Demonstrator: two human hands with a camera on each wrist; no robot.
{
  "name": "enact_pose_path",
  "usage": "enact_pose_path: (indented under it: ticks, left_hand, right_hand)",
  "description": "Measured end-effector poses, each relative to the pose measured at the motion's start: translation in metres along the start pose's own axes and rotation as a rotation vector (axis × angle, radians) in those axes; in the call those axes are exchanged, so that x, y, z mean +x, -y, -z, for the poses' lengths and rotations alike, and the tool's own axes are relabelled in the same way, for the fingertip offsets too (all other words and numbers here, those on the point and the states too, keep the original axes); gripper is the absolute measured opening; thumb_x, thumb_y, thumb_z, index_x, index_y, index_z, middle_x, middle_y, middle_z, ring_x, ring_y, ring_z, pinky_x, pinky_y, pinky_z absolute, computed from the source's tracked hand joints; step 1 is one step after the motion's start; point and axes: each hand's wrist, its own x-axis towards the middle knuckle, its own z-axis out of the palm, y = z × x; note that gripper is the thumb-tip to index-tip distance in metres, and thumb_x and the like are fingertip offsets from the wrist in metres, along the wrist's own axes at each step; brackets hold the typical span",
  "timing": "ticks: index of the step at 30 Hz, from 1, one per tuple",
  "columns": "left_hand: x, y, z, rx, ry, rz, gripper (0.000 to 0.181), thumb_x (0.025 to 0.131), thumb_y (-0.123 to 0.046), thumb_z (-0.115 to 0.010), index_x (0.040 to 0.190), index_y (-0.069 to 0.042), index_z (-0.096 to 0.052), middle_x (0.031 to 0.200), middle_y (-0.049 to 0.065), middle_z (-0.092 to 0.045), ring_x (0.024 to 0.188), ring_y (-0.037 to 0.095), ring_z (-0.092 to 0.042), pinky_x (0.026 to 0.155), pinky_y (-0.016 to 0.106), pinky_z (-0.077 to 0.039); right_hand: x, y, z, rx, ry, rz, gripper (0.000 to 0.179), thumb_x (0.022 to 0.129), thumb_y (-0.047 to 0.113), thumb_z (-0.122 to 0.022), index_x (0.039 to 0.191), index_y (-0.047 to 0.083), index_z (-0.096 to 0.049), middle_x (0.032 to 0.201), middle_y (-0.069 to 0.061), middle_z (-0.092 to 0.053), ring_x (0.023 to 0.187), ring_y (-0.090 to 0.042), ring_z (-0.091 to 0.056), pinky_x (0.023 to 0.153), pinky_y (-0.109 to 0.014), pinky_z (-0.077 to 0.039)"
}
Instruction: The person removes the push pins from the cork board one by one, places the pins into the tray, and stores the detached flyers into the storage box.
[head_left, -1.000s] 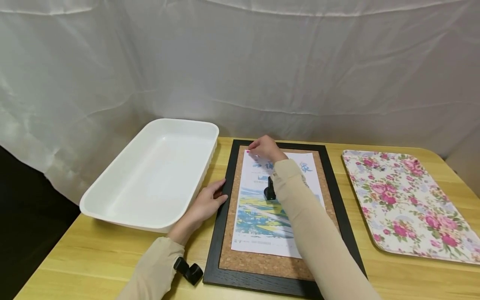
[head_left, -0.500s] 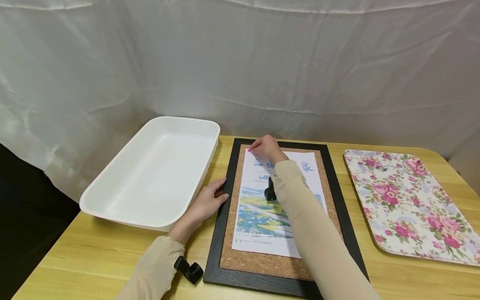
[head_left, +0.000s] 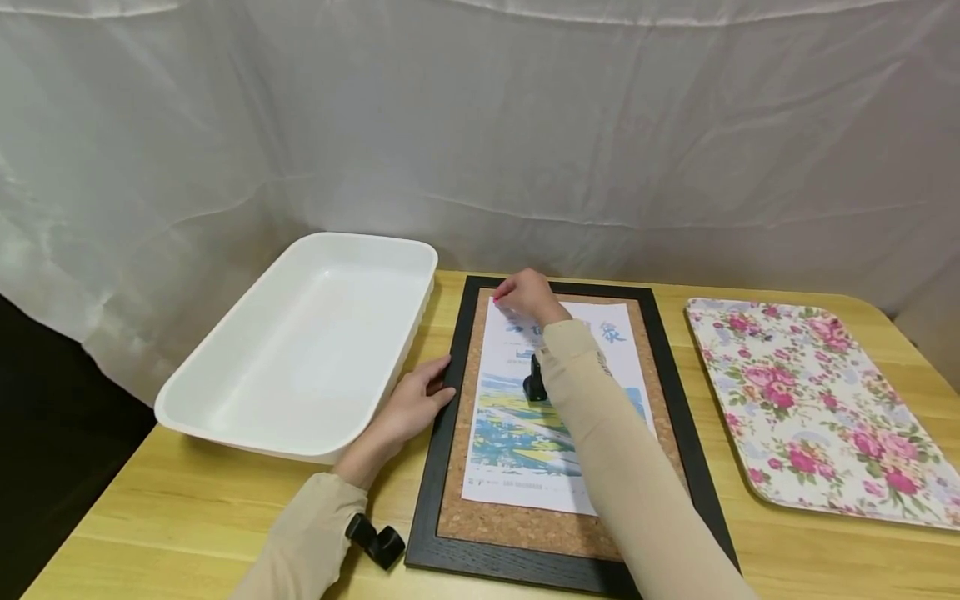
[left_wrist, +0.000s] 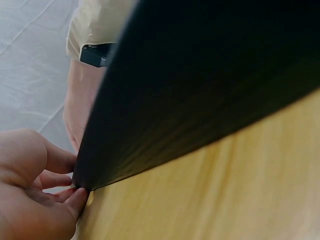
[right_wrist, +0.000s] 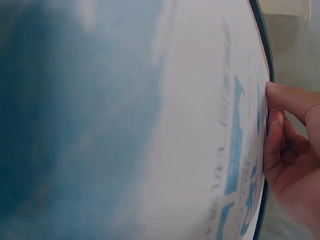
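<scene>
A black-framed corkboard [head_left: 525, 533] lies on the wooden table, with a printed poster [head_left: 517, 425] in blue and yellow on its cork. My right hand [head_left: 527, 296] is at the poster's top left corner. Its thumb and finger pinch a small pink pushpin [head_left: 496, 299], mostly covered by the fingertips. In the right wrist view the thumb [right_wrist: 287, 97] presses at the paper's edge, the other fingers curled beneath. My left hand [head_left: 412, 404] grips the frame's left edge. The left wrist view has its fingertips and thumb [left_wrist: 77, 202] on that black edge.
On the left stands a deep white plastic tray [head_left: 337, 350], its side close to my left forearm. To the right lies a flat floral tray [head_left: 802, 400]. Grey cloth [head_left: 525, 125] hangs behind the table. Each wrist wears a black camera mount [head_left: 375, 542].
Both hands stay almost where they were. The right fingertips now cover more of the pink pushpin, which showed more plainly a second ago. Board and poster have not moved on the table.
</scene>
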Motion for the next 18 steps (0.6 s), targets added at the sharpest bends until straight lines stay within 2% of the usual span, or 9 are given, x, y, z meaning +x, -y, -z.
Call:
enact_pose_path:
  ticks: [4, 18]
  left_hand:
    - [-0.0007, 0.0003, 0.0012, 0.001, -0.006, 0.001, 0.055, 0.099, -0.001, -0.052, 0.15, 0.002, -0.031, 0.15, 0.023, -0.033, 0.133, 0.036, -0.038, 0.103, 0.046, -0.039]
    - [0.0, -0.0011, 0.0007, 0.006, -0.006, 0.004, 0.055, 0.098, -0.001, -0.052, 0.149, 0.002, -0.031, 0.149, 0.023, -0.034, 0.133, 0.036, -0.039, 0.103, 0.045, -0.04]
  right_hand:
    - [-0.0014, 0.0025, -0.0006, 0.016, -0.002, 0.028, 0.013, 0.091, 0.005, -0.067, 0.101, 0.003, -0.075, 0.105, -0.01, -0.067, 0.1, -0.025, -0.055, 0.094, -0.039, -0.044]
    - [-0.0021, 0.0018, -0.0012, 0.021, -0.007, 0.02, 0.011, 0.091, 0.007, -0.068, 0.099, 0.004, -0.075, 0.103, -0.009, -0.067, 0.099, -0.024, -0.055, 0.094, -0.039, -0.044]
